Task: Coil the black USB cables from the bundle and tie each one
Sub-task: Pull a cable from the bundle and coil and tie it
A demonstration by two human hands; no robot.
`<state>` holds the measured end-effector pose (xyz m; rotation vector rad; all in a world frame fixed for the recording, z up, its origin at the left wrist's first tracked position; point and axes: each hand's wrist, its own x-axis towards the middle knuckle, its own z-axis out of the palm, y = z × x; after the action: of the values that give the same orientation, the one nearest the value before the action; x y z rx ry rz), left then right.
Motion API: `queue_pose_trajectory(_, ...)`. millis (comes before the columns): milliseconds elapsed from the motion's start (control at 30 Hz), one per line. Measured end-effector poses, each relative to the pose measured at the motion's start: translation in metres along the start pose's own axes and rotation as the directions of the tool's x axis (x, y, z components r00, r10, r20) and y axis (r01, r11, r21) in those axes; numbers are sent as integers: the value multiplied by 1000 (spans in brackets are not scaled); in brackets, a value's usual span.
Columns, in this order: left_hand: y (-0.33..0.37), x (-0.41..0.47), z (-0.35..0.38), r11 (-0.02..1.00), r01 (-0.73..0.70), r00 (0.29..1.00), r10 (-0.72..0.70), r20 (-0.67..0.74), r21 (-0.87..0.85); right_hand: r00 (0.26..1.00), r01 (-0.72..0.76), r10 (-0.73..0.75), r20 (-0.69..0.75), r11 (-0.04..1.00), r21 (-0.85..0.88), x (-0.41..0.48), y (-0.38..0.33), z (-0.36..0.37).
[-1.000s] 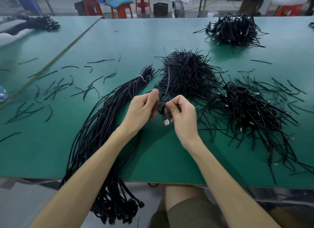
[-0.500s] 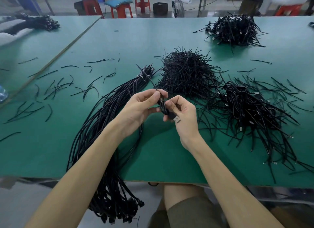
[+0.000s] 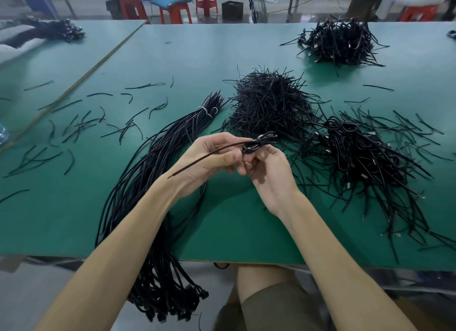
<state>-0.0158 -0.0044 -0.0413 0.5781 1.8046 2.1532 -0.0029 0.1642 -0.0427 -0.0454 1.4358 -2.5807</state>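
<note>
Black USB cables lay in a long bundle draped over the near edge of the table, just left of the hands. The left hand and the right hand together pinched a small coil, and a thin tie trailed from it. The coil looked light and springy and would probably unwind unless held at its wrapped waist. Finished coils lay to the right.

The one view is from a wide-angle camera worn on the person's head, facing forward and down over the near edge of the green table. The left hand and right hand, holding a coiled USB cable, sit close under the lens at mid-frame, while red stools line the far top edge.
</note>
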Motion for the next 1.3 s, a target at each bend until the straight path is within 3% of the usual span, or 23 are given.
queue_pose_trajectory(167,3,-1,6,992,-46,993,58,-101,116,982,-163,162,95,987,4,1,-2,-2)
queue_pose_trajectory(333,0,2,18,852,-61,916,256,-310,521,966,-212,207,155,977,17,2,0,-2)
queue_pose_trajectory(433,2,0,18,772,-120,878,376,-296,624,971,-200,197,137,980,8,3,-1,-1)
queue_pose_trajectory(533,3,-2,16,662,-170,895,414,-167,730,970,-205,201,134,978,20,2,-1,0)
queue_pose_trajectory(967,-6,1,14,549,-288,868,496,-29,784,969,-208,203,141,978,28,2,2,0)
queue_pose_trajectory(1300,-2,-1,20,604,-275,887,459,-44,748,956,-242,221,194,966,91,4,3,-5)
